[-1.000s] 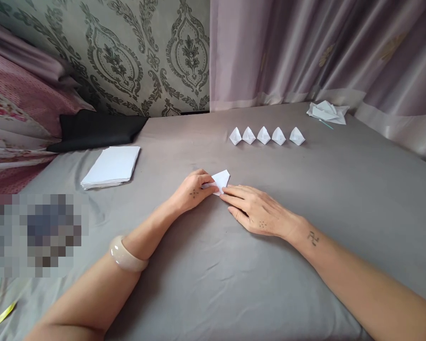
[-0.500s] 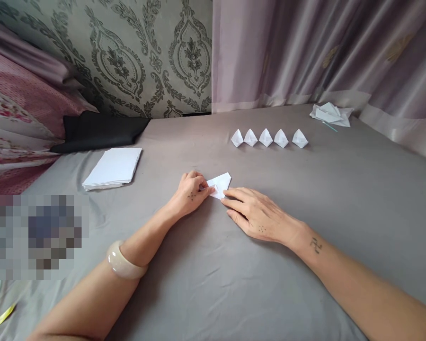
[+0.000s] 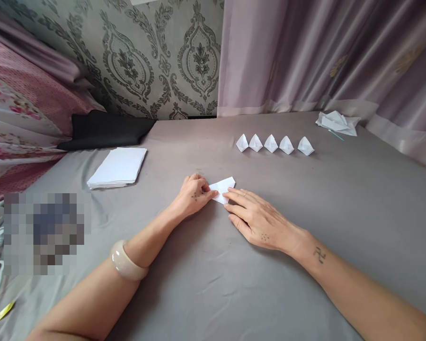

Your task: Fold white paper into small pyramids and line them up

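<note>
Grey cloth-covered surface point(image 3: 213, 293), patterned wall point(image 3: 163, 61) behind, curtains point(image 3: 259, 57) right. White paper stack point(image 3: 117, 166) far left; row of five folded pieces point(image 3: 270, 143) beyond the hands. Right hand point(image 3: 257, 215) lies flat, fingers extended, fingertips on the paper's right part. Left hand point(image 3: 195, 195) pinches its left end, thumb on top. Small folded paper point(image 3: 222, 186) sits between them, low at the surface. Judgement: firm left pinch, edges lined up, then even right-fingertip pressure along the crease; pushing sideways would likely skew the fold.
</note>
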The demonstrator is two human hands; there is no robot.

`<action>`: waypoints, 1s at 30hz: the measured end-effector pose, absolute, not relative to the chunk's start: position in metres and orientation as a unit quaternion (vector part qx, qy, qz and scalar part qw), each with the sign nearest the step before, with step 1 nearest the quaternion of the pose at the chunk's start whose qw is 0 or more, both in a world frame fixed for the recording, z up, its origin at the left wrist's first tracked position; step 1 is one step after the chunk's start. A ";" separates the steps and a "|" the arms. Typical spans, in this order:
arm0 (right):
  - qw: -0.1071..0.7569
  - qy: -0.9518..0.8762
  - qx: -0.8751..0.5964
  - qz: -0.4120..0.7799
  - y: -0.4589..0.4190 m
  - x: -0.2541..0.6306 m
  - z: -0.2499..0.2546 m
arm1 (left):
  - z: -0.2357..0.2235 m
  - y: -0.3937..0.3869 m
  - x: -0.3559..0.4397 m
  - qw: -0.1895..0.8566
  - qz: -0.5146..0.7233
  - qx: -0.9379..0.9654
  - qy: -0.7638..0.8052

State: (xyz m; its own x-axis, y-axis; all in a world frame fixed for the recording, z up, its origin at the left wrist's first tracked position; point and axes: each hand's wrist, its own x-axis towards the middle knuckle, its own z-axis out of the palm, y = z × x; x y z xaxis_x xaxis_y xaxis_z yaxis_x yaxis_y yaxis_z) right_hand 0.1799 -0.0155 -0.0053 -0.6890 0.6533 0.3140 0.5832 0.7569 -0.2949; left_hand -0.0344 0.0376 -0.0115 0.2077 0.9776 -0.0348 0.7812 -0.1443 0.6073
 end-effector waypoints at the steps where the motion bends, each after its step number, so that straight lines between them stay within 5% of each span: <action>1: 0.205 -0.918 -0.329 0.085 -0.015 0.180 -0.005 | -0.011 0.038 -0.034 0.259 0.190 0.732 0.601; 11: 0.148 -0.939 -0.289 0.116 -0.001 0.182 0.007 | -0.018 0.043 -0.039 0.231 0.190 0.742 0.600; 20: 0.202 -0.932 -0.273 0.130 0.002 0.183 -0.001 | -0.011 0.013 -0.040 0.022 0.219 0.831 0.511; 30: 0.177 -0.935 -0.279 0.132 0.003 0.184 -0.007 | -0.021 -0.047 -0.012 0.063 0.111 0.862 0.490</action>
State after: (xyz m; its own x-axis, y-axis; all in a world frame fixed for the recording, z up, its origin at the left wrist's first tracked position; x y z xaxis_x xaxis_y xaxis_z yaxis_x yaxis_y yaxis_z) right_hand 0.1836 0.0026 -0.0073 -0.7816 0.5684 0.2570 0.4752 0.8095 -0.3450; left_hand -0.0120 -0.0467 -0.0212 0.4955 0.8588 0.1302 0.8308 -0.5123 0.2174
